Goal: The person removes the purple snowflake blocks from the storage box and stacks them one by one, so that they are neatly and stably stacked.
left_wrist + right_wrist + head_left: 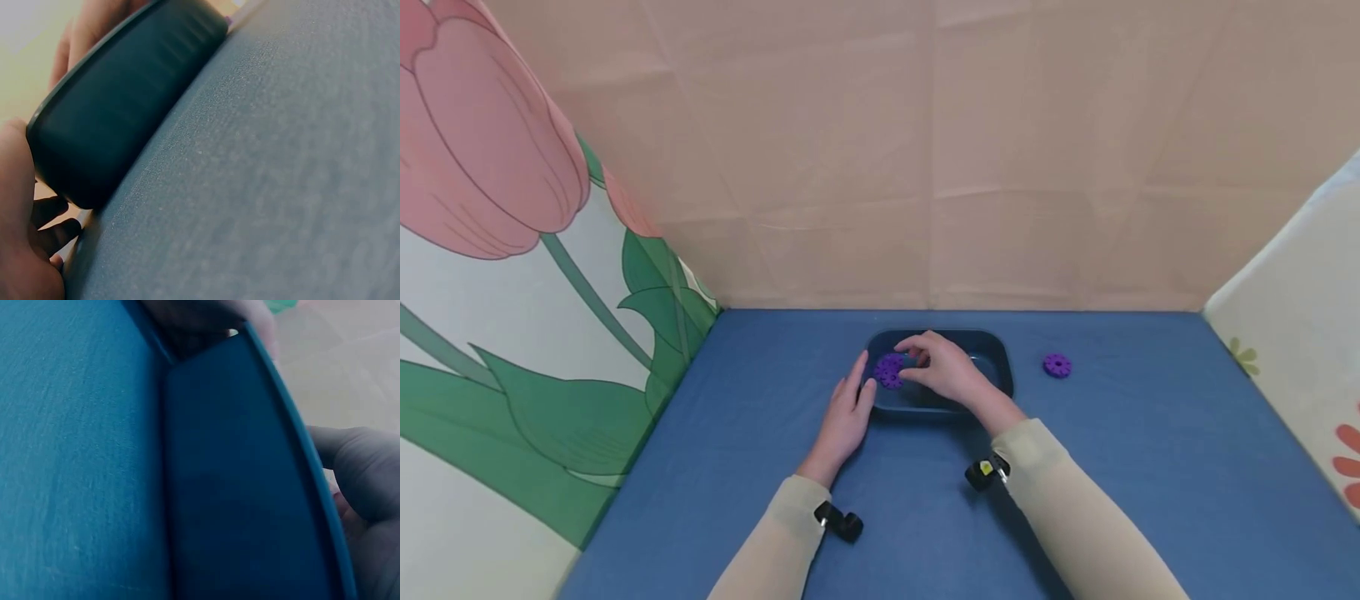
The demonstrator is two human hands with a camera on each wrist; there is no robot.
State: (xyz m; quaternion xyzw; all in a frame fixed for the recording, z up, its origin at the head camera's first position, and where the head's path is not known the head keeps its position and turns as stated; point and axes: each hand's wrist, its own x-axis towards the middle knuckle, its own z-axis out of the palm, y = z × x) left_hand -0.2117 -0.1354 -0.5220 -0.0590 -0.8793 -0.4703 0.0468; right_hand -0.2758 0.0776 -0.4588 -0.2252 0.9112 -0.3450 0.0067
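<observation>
A dark blue rectangular tray (940, 410) sits on the blue cloth. Along its left end lies my left hand (842, 421), fingers fairly straight against the outside and thumb by the near corner. The left wrist view shows that hand (22, 231) touching the tray's corner. Purple notched discs (889, 372) lie together inside the tray at its left end; how many overlap is hard to tell. Over the tray is my right hand (951, 367), fingers bent and thumb apart from them, close beside the discs. In the right wrist view the tray's wall (237, 475) partly hides its fingers.
Another purple disc (1057, 365) with a central hole lies on the blue cloth (1150, 467) to the right of the tray. A beige backdrop (925, 167) rises behind the table, with printed side panels (625, 350) at left and right.
</observation>
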